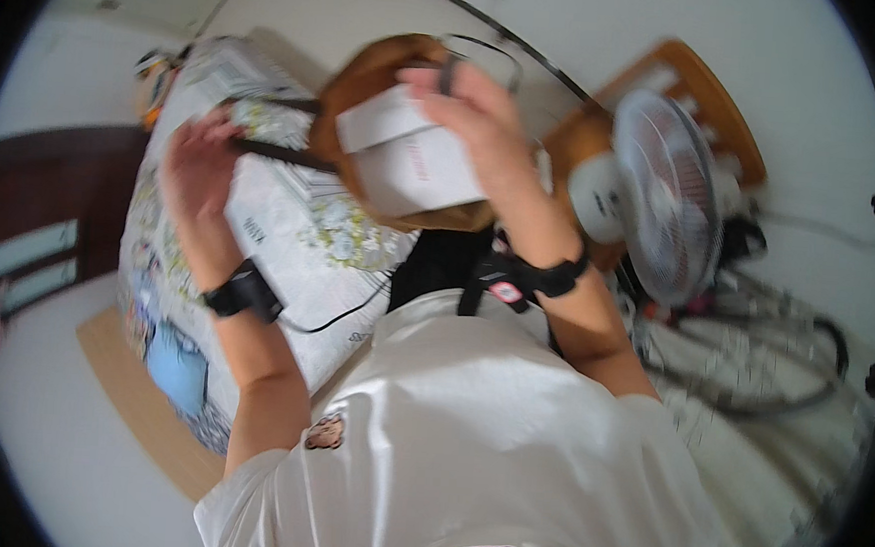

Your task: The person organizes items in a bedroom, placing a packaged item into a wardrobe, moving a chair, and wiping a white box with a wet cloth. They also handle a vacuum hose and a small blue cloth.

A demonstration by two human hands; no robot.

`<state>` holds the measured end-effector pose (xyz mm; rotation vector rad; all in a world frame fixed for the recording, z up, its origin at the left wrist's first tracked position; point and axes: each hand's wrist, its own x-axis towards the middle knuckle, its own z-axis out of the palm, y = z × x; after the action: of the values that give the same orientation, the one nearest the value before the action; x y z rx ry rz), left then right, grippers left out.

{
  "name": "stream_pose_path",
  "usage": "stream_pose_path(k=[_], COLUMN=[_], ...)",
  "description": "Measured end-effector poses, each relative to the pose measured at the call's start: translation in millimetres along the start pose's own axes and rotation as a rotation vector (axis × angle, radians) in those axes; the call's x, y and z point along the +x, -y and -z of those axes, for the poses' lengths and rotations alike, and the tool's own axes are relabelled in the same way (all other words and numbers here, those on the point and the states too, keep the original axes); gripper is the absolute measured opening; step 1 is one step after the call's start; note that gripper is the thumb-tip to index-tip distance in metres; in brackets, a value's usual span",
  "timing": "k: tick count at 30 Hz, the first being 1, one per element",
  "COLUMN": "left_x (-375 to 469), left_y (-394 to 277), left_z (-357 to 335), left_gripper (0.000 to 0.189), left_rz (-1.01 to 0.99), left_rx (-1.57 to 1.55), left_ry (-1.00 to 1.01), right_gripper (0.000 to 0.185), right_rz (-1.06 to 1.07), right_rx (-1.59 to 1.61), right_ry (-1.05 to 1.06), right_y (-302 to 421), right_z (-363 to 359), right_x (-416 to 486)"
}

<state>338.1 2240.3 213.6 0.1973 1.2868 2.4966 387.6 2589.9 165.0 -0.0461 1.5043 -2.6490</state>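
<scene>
A brown bag point(344, 72) with dark straps stands open before me at the bed's edge. A white box point(414, 159) with red writing shows in its mouth, its flap towards the upper left. My left hand point(204, 158) is blurred and lies at the ends of two dark straps point(283, 153) left of the bag; whether its fingers close on them is unclear. My right hand point(477, 114) is over the bag's upper right side, beside the box, with a dark strap across its fingers. Its grip is blurred. Black bands with devices are on both wrists.
A bed with a floral cover point(294, 287) extends left, with a blue pillow point(176, 369) on it. A white electric fan point(667, 197) stands close to my right arm, before a wooden chair point(725, 111). A black cable point(352, 310) crosses the bed. A dark hose point(775, 411) lies at right.
</scene>
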Motion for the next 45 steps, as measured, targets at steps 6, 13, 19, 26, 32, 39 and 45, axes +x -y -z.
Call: stream_pose_path(k=[6, 13, 19, 26, 32, 39, 45], left_x=[59, 134, 204, 286, 358, 454, 524], left_y=[4, 7, -8, -74, -124, -181, -244], left_z=[-22, 55, 127, 223, 319, 434, 514], left_gripper=[0.024, 0.023, 0.021, 0.023, 0.026, 0.027, 0.031], left_rz=[-0.051, 0.032, 0.168, 0.071, -0.122, -0.158, -0.214], left_rx=[-0.043, 0.036, -0.039, -0.048, -0.08, -0.188, -0.258], left_ry=[-0.223, -0.368, -0.522, -0.49, -0.621, -0.813, -0.887], right_gripper=[0.034, 0.04, 0.042, 0.039, 0.04, 0.036, 0.027], right_rz=[0.038, -0.069, -0.172, -0.175, -0.156, -0.348, -0.454], right_rx=[-0.077, -0.004, -0.078, -0.052, -0.103, -0.097, -0.205], right_ry=[0.0, -0.067, -0.068, -0.023, 0.118, 0.16, 0.351], right_y=[26, -38, -86, -113, -134, -203, -242], right_z=[-4, -5, -21, -83, -145, -208, -281], right_x=[45, 188, 335, 498, 647, 842, 992])
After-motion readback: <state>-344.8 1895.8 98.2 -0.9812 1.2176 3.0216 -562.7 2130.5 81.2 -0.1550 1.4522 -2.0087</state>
